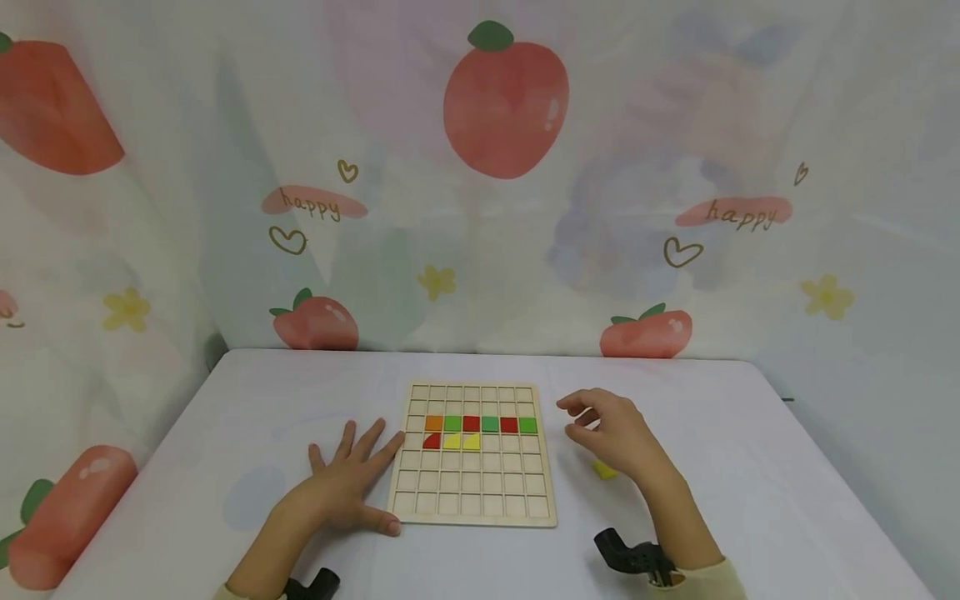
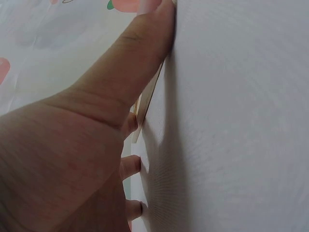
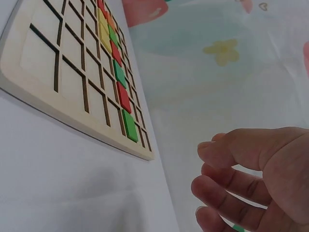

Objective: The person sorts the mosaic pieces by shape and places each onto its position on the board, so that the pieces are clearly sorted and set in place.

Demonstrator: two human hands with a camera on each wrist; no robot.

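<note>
A wooden grid board [image 1: 471, 482] lies flat on the table. One row holds an orange tile [image 1: 434, 422] and several green and red ones, such as the green tile [image 3: 130, 125] at its right end. Below them sit a red piece [image 1: 431, 442] and two yellow pieces [image 1: 471, 442]. My left hand [image 1: 341, 487] is spread on the table, index fingertip and thumb at the board's left edge. Right of the board my right hand [image 1: 611, 429] hovers with loosely bent fingers, thumb apart from the index finger. No tile shows between them. Beneath its wrist lies a loose yellow piece [image 1: 605, 470].
The table [image 1: 465, 567] has a white cloth. Behind it hangs a printed backdrop [image 1: 510, 250] with fruit and flowers. Black wrist mounts [image 1: 633, 554] sit on both forearms, low over the near part of the table.
</note>
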